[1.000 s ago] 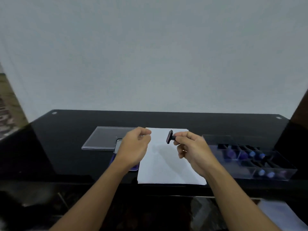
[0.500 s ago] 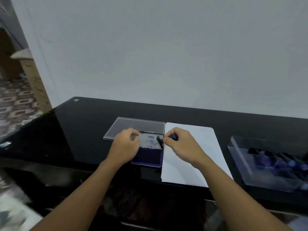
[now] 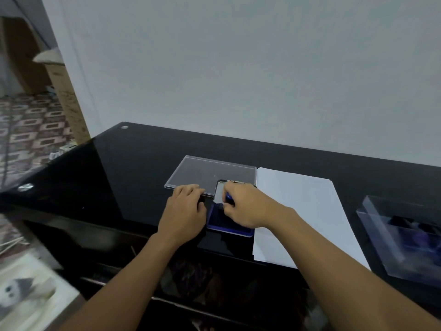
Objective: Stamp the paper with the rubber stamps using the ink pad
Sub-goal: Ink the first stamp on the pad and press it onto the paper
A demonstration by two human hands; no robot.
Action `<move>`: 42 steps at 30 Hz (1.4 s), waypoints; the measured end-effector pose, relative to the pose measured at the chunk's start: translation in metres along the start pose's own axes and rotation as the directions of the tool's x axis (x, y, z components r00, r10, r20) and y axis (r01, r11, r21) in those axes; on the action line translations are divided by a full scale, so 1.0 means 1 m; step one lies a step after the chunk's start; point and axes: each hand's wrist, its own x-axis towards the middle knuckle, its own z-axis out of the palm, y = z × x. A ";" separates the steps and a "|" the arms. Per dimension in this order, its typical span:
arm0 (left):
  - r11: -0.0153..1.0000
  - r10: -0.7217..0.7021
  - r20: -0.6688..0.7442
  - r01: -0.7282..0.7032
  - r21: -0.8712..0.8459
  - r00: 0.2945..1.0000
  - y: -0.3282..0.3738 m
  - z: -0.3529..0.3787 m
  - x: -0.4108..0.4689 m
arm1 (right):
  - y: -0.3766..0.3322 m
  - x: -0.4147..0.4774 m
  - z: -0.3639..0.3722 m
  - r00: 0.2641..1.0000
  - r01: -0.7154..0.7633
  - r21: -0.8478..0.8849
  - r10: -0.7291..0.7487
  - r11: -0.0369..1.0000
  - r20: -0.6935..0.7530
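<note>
my right hand (image 3: 241,206) is now pinching the rubber stamp (image 3: 228,196) down over the open ink pad (image 3: 229,229), having carried it off the paper (image 3: 298,211). my left hand (image 3: 185,211) is resting beside the pad, though i cannot tell whether it is gripping it. i'm judging this as inking, with stamping coming next.

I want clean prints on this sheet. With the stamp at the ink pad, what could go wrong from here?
1. The ink pad lies right beside the left edge of the paper, and the right hand pinching the stamp reaches across that side. Ink might smear onto the sheet.
2. The left hand lies beside the pad on the glossy table. Whether it grips the pad is unclear, so the pad might slide under pressure.
</note>
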 end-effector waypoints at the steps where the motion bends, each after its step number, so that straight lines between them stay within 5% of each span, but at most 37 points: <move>1: 1.000 0.009 0.004 -0.009 0.011 1.000 -0.001 0.001 -0.001 | -0.001 0.001 0.001 1.000 0.010 -0.008 -0.010 1.000 0.001; 12: 0.999 0.019 -0.008 -0.018 0.033 1.000 -0.003 0.001 -0.004 | -0.003 0.005 0.006 0.999 0.040 -0.044 -0.039 0.998 0.025; 27: 0.998 0.023 -0.020 -0.022 0.053 1.000 -0.003 0.002 -0.005 | -0.002 0.004 0.020 0.992 0.047 -0.008 -0.047 0.999 -0.117; 42: 0.999 0.017 -0.021 -0.016 0.048 1.000 -0.002 0.002 -0.005 | -0.008 -0.002 0.016 0.998 0.018 -0.061 -0.022 0.998 -0.060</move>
